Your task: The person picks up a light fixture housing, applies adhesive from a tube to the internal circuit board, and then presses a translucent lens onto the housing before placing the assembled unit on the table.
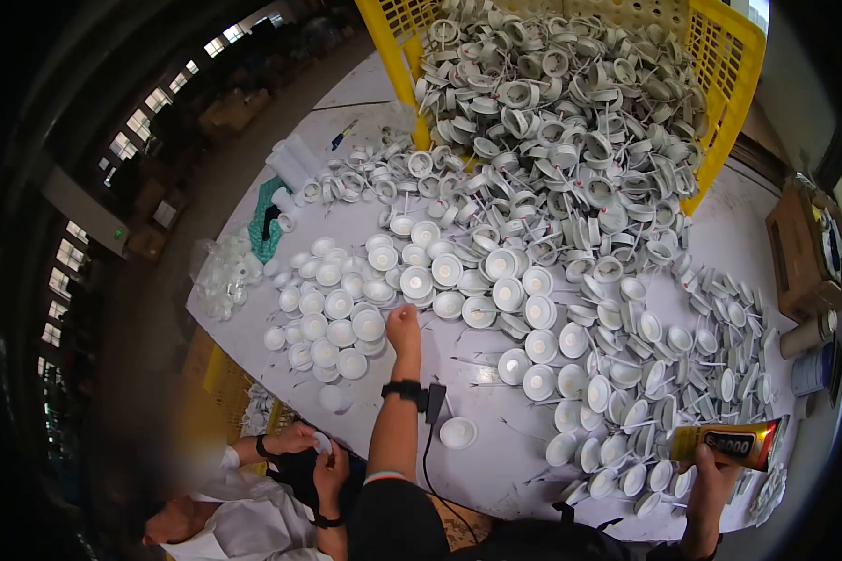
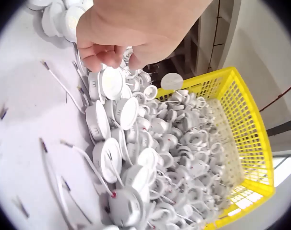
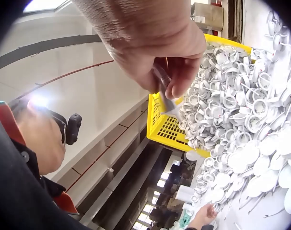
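Note:
In the head view my left hand (image 1: 403, 332) reaches over the table with curled fingers, right by the white round lamps (image 1: 416, 280). The left wrist view shows its fingertips (image 2: 92, 63) close over a lamp with a white round face (image 2: 112, 82); I cannot tell if they pinch anything. At the lower right, my right hand (image 1: 711, 486) grips a yellow and black glue tube (image 1: 728, 443). The right wrist view has that tube's pale flattened end (image 3: 168, 104) below the curled fingers. Thin wires trail from many lamps.
A yellow crate (image 1: 720, 103) heaped with white ring-shaped housings (image 1: 561, 112) stands at the back. More lamps (image 1: 617, 402) crowd the table's right side. One single lamp (image 1: 458, 432) lies near the front edge. Another person's hands (image 1: 328, 479) hold a small white disc (image 1: 322, 443) at lower left.

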### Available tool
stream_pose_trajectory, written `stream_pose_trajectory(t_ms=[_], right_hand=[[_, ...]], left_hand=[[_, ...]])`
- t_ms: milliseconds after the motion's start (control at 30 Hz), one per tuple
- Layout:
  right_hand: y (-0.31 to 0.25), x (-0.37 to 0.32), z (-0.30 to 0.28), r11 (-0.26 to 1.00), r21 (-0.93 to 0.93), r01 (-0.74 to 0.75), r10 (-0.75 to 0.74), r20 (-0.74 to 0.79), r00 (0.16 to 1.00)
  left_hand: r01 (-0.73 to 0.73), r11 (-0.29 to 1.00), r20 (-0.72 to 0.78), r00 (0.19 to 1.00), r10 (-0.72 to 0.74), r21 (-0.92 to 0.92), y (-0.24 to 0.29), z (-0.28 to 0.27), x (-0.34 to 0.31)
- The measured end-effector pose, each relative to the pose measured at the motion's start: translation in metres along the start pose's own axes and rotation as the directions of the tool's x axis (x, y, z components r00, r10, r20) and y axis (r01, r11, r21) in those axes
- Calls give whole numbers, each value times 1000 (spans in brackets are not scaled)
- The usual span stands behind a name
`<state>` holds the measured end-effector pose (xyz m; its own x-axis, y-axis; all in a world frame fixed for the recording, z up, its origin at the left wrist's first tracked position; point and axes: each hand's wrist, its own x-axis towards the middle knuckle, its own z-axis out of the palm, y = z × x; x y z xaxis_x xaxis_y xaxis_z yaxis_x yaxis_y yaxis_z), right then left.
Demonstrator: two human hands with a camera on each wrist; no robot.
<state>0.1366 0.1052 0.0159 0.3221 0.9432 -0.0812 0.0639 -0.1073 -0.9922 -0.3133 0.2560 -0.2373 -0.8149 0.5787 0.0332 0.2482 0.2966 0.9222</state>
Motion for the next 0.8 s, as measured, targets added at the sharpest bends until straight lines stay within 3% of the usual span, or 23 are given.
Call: stream_pose_trajectory(t_ms=[67, 133, 167, 400, 533, 600, 800], right_hand=[[4, 5, 3, 1000, -20, 8, -8, 8, 1000], [7, 11, 6, 999, -41, 20, -19, 18, 1000], [8, 13, 9, 999, -33, 11, -11, 19, 1000], [13, 22, 13, 999, -15, -29, 29, 5, 1000], [12, 19, 14, 998, -19, -53, 52, -24, 998], [11, 16, 13, 999, -7, -52, 52, -13, 999], [6, 12, 9, 999, 22, -43, 43, 12, 999]], left_hand=[[-36, 996, -31, 999, 39, 82, 5, 10, 24], [85, 951, -58, 996, -71, 298, 6, 17, 37], [78, 935, -63, 996, -60, 347, 4, 20, 41], [141, 905, -25, 989, -143, 401, 12, 23, 46], [108, 912, -38, 994, -102, 395, 23, 24, 39], [88, 909, -127, 991, -39, 408, 32, 23, 32], [130, 851, -103, 991, -89, 508, 39, 25, 29]])
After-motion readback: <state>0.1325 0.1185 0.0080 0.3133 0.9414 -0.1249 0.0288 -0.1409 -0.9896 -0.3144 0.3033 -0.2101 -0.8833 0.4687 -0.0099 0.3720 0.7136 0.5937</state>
